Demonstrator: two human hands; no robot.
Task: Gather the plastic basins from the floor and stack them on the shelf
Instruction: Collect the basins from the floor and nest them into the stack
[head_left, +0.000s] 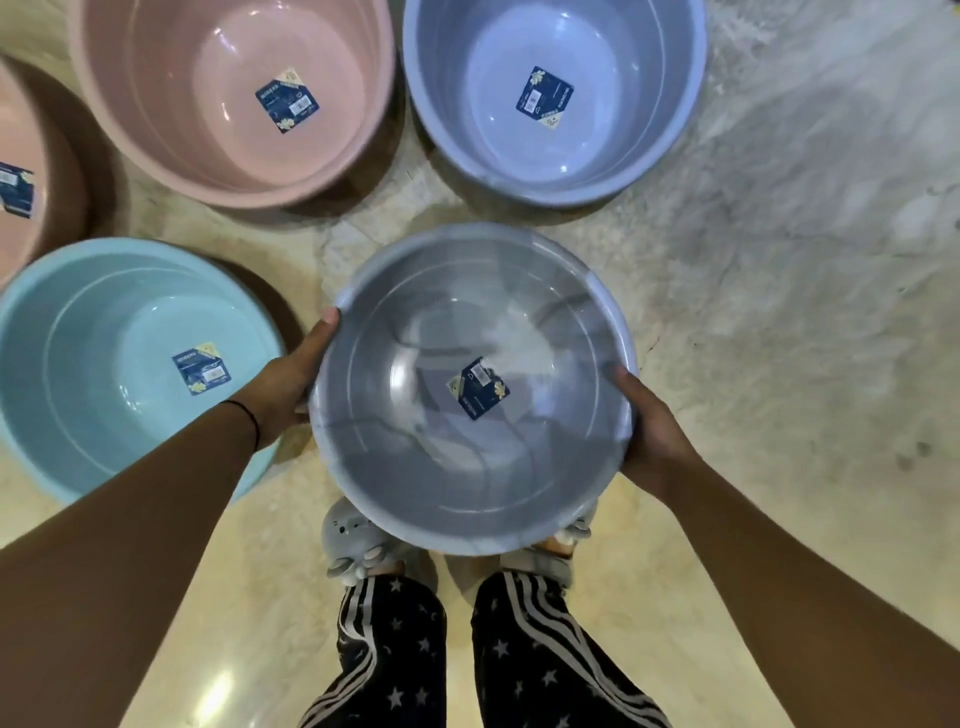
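A grey marbled plastic basin (395, 467) with a dark label inside is held above my feet. My left hand (291, 379) grips its left rim and my right hand (652, 431) grips its right rim. On the floor lie a light blue basin (78, 374) at the left, a pink basin (171, 104) at the top left, a lavender-blue basin (639, 78) at the top right, and the edge of another pink basin (15, 130) at the far left. No shelf is in view.
The floor (779, 312) is pale marbled stone, with bare floor to the right. My feet in grey animal slippers (353, 545) stand under the held basin. The floor basins sit close together ahead and to the left.
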